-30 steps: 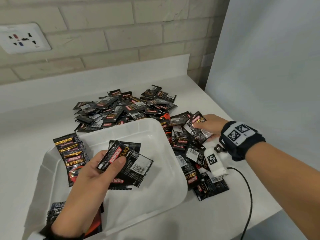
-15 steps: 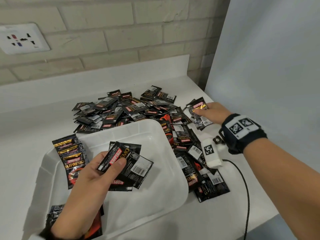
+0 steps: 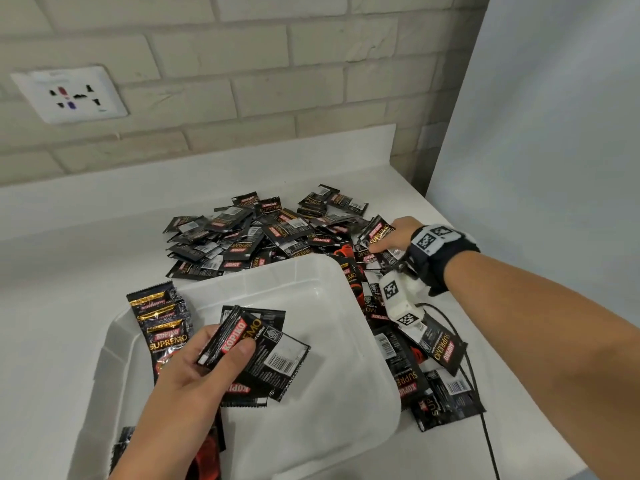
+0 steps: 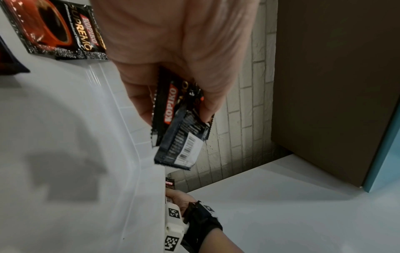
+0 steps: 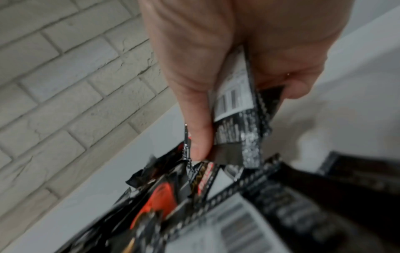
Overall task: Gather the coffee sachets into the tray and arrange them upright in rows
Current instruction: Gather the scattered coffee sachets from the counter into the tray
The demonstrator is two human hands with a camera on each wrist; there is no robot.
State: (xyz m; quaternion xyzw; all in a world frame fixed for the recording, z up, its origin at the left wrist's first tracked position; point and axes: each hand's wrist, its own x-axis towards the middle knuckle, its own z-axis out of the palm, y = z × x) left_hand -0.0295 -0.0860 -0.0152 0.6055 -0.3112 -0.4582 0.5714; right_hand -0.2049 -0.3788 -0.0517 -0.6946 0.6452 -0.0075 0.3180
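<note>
Reaching out over the white tray [image 3: 363, 393] with the left hand [image 3: 194, 372], thumb pinching a small fan of Kopiko sachets [image 3: 256, 351] — and stretching the right hand [image 3: 398, 235] onto the loose sachet pile [image 3: 263, 233] beyond the rim, fingers pinching a couple of sachets [image 3: 375, 233].

Black coffee sachets [image 3: 263, 233] heaped behind white tray [image 3: 346, 410], row upright [image 3: 162, 327] at its left wall

white wall socket [image 3: 71, 95], brick wall [image 3: 277, 64], white counter [image 3: 69, 271]
</note>
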